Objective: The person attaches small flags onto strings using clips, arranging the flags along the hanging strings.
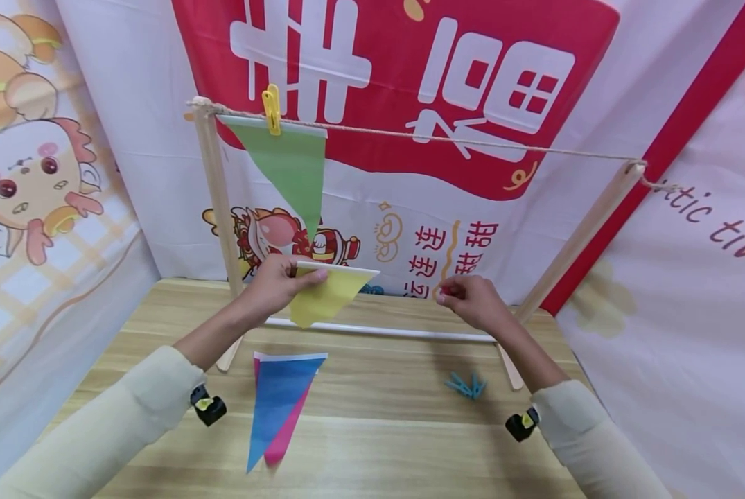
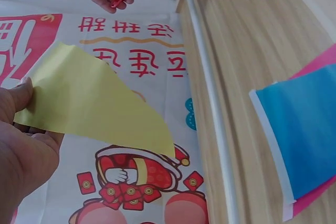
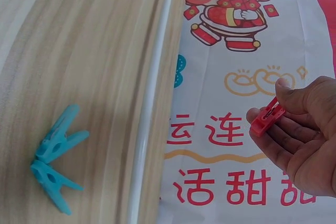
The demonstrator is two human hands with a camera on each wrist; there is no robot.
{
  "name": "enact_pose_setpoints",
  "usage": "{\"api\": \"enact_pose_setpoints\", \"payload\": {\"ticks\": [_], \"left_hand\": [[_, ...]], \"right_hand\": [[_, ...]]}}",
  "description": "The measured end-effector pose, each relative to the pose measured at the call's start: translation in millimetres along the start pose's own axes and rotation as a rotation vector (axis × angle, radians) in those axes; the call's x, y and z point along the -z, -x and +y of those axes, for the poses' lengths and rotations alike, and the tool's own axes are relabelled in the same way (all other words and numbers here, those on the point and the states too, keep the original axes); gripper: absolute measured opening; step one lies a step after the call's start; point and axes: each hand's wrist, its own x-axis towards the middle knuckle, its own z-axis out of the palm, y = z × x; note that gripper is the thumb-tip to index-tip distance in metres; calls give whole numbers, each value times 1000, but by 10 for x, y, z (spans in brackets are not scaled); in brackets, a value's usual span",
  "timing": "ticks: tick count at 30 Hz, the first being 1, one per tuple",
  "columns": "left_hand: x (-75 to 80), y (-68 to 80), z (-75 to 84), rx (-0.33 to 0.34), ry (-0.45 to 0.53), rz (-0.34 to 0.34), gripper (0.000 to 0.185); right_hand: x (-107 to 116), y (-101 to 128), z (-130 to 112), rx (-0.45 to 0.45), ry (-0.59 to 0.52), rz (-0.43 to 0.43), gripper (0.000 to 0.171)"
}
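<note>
wood table [image 1: 378, 443] below, string [image 1: 447, 138] above; between them left hand [image 1: 275, 285] pinches yellow flag [image 1: 323, 298], white edge [image 1: 344, 267] near level, long axis and tip downward; open gap to right hand [image 1: 473, 301], pinching red clip [image 3: 266, 122].

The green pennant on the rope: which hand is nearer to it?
Left. The left hand, pinching the yellow pennant, appears below the green pennant; the right hand, holding a red clothespin, is farther right.

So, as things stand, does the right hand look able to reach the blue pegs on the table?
Probably yes: nothing covers the blue pegs, though the right hand would likely need to put down its red peg first.
</note>
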Motion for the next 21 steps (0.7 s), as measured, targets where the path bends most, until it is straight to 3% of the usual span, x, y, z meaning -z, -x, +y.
{"api": "enact_pose_setpoints", "payload": {"ticks": [8, 21], "left_hand": [[34, -56, 138, -7, -10, 45, 35], [87, -151, 289, -35, 78, 56, 37]], "right_hand": [[84, -20, -94, -9, 3, 0, 34], [165, -74, -193, 17, -9, 25, 29]]}}
